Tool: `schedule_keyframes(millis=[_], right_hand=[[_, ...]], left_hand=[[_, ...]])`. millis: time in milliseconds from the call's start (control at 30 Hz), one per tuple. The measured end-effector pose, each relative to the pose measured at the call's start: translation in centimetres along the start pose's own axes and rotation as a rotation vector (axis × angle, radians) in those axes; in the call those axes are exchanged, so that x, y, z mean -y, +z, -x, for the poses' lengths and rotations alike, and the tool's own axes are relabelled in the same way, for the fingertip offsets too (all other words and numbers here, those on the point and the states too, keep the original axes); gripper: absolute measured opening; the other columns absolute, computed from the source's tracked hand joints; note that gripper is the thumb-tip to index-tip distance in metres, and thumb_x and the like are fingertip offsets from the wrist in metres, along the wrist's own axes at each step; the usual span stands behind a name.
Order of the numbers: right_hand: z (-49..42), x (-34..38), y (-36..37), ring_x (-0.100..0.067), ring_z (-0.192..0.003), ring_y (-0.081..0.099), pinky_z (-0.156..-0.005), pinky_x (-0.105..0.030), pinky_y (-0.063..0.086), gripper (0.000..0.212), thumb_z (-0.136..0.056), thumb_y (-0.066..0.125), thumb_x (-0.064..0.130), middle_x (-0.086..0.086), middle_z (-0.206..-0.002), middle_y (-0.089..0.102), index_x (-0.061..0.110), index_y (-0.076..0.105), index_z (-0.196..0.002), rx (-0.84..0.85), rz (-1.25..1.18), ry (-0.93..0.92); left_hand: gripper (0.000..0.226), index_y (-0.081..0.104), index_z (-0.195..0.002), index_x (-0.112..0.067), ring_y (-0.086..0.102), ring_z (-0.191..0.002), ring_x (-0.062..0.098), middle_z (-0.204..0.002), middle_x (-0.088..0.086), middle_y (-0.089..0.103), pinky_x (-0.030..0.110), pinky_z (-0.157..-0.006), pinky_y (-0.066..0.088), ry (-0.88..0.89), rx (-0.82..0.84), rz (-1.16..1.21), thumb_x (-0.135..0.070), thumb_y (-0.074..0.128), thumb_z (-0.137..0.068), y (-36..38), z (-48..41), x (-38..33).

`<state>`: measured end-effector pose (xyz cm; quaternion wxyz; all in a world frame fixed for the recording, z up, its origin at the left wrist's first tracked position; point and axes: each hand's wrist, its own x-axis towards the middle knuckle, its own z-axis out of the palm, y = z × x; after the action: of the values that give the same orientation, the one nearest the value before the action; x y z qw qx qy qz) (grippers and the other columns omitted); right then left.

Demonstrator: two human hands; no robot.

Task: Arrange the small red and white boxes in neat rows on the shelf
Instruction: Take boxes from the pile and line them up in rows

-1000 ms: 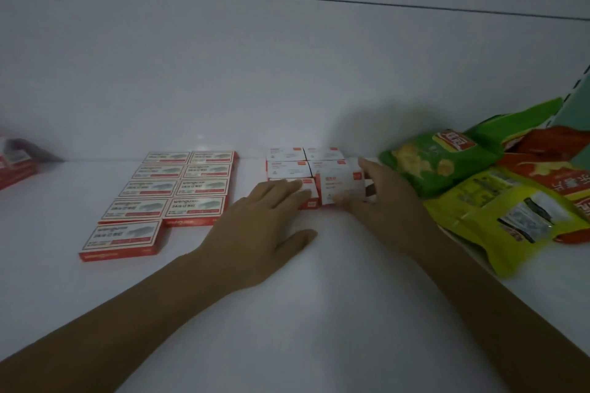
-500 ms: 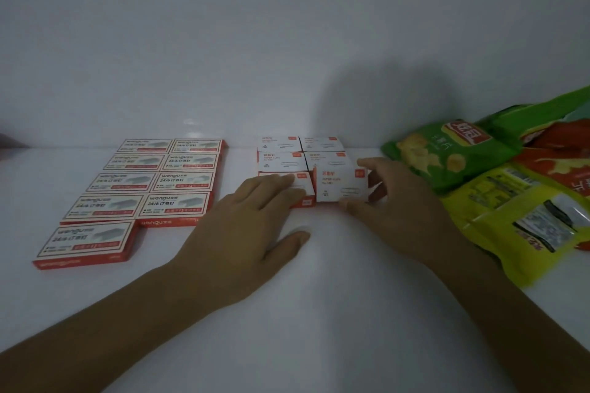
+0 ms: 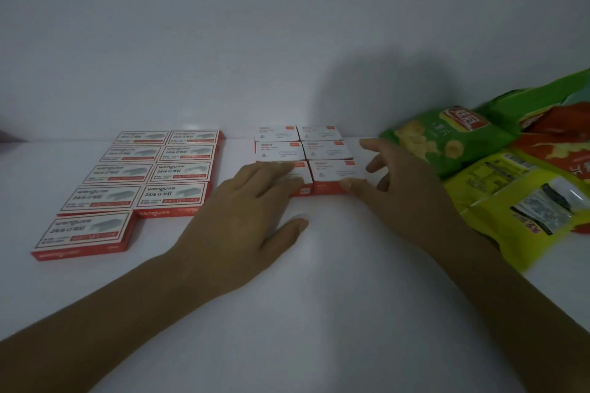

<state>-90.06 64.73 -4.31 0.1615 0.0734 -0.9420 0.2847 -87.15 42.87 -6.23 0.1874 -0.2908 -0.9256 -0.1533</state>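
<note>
While the right hand [image 3: 405, 198] brackets the near-right box [image 3: 335, 171], its grip is half closed: thumb against the box's near right corner, fingers curled round its right side, index finger reaching back alongside the box behind. The box looks to be flat on the shelf [image 3: 319, 281], not lifted.

Left hand [image 3: 236, 223]: grip open, fingers straight and laid on top of the near-left box [image 3: 305, 190], thumb spread on the shelf. It holds nothing.

The two near boxes sit side by side, seam nearly closed. They front a block of small boxes [image 3: 300, 150], two columns by three rows, running back toward the wall.

Further out, on the left and well apart from the block, lie larger staple boxes [image 3: 143, 175] in two columns, with one extra at the near end. On the right are snack bags; the green chip bag [image 3: 447, 140] is just beside the right fingers, and a yellow bag [image 3: 517, 201] is nearer the camera.

Judgement: the step in hand is squaring the near row.
- Use the left hand as a fixed stop, pressing down lightly.
- Push with the right thumb until the box meets the one behind it.
- Draw it left with the fingers to shut the seam.
- Slide it, do not lift it; the light carton may tip.
- Check that the red front faces line up.
- Open the fingers out to the right, clear of the chip bag, so nothing is dragged.
</note>
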Motion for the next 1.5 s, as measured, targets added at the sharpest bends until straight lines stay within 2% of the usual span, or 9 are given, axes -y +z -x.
schedule_keyframes(millis=[233,600,767,900,1033,1100,1167,1333,1500], right_hand=[[0.0,0.1,0.6,-0.008,-0.073,0.052,-0.065,-0.027,0.046,0.041,-0.076,0.068,0.045,0.009,-0.097,0.057,0.028,0.053,-0.111,-0.006,0.063,-0.05],[0.0,0.3,0.4,-0.014,-0.087,0.053,-0.073,-0.034,0.049,0.05,-0.07,0.071,0.048,0.002,-0.103,0.055,0.024,0.055,-0.111,-0.045,0.083,-0.056],[1.6,4.2,0.3,-0.026,-0.095,0.057,-0.081,-0.038,0.046,0.046,-0.074,0.067,0.048,-0.005,-0.104,0.062,0.016,0.061,-0.107,-0.064,0.176,-0.256],[3.0,9.1,1.0,-0.021,-0.103,0.055,-0.089,-0.035,0.042,0.043,-0.081,0.061,0.046,-0.001,-0.114,0.062,0.02,0.058,-0.115,0.064,0.21,-0.419],[4.0,12.6,3.0,-0.021,-0.108,0.054,-0.091,-0.034,0.043,0.05,-0.083,0.061,0.045,-0.002,-0.121,0.059,0.017,0.053,-0.124,0.182,0.145,-0.537],[4.3,13.9,4.3,-0.02,-0.115,0.05,-0.096,-0.036,0.042,0.053,-0.086,0.057,0.045,-0.001,-0.13,0.054,0.018,0.048,-0.13,0.278,0.159,-0.558],[4.4,14.9,5.6,-0.018,-0.121,0.047,-0.1,-0.036,0.04,0.054,-0.088,0.053,0.047,0.001,-0.135,0.05,0.02,0.045,-0.134,0.343,0.191,-0.564],[4.2,15.4,7.3,-0.019,-0.111,0.055,-0.092,-0.032,0.046,0.042,-0.09,0.054,0.039,-0.002,-0.126,0.058,0.014,0.056,-0.123,0.274,0.163,-0.569],[4.5,16.1,7.5,-0.015,-0.106,0.056,-0.089,-0.03,0.049,0.036,-0.091,0.051,0.039,0.003,-0.123,0.058,0.018,0.057,-0.119,0.27,0.222,-0.522]], left_hand=[[0.043,0.059,-0.119,-0.018,0.054,-0.113,0.01,-0.121,-0.005,0.06,0.021,-0.095,0.037,0.02,-0.03,-0.009,-0.046,0.045,-0.089,-0.1,0.0,0.1],[0.047,0.057,-0.121,-0.018,0.051,-0.115,0.015,-0.124,-0.003,0.058,0.029,-0.09,0.048,0.037,-0.054,-0.016,-0.047,0.043,-0.086,-0.3,-0.3,0.0],[0.042,0.058,-0.118,-0.019,0.058,-0.107,0.021,-0.12,0.0,0.061,0.037,-0.078,0.053,0.087,-0.046,-0.121,-0.043,0.046,-0.086,-2.1,0.3,0.0],[0.044,0.058,-0.118,-0.019,0.06,-0.1,0.022,-0.115,0.0,0.064,0.033,-0.078,0.052,0.126,-0.049,-0.209,-0.045,0.043,-0.086,-6.0,2.4,1.9],[0.076,0.043,-0.133,-0.02,0.056,-0.112,0.026,-0.129,0.004,0.057,0.036,-0.086,0.047,-0.061,-0.028,-0.244,-0.072,0.036,-0.078,-9.4,6.9,5.4],[0.101,0.034,-0.14,-0.028,0.047,-0.122,0.02,-0.139,-0.003,0.046,0.034,-0.095,0.04,-0.277,0.054,-0.166,-0.091,0.025,-0.061,-10.3,9.1,7.0],[0.11,0.027,-0.141,-0.036,0.039,-0.127,0.011,-0.144,-0.01,0.039,0.028,-0.098,0.035,-0.418,0.138,-0.133,-0.097,0.023,-0.049,-10.4,10.6,8.5],[0.114,0.044,-0.135,-0.029,0.045,-0.124,0.01,-0.139,-0.009,0.047,0.029,-0.1,0.038,-0.383,0.131,-0.088,-0.098,0.011,-0.049,-9.6,11.1,10.3],[0.089,0.049,-0.13,-0.033,0.042,-0.124,0.006,-0.137,-0.013,0.048,0.033,-0.1,0.04,-0.322,0.161,-0.092,-0.084,0.029,-0.06,-10.0,10.6,11.1]])
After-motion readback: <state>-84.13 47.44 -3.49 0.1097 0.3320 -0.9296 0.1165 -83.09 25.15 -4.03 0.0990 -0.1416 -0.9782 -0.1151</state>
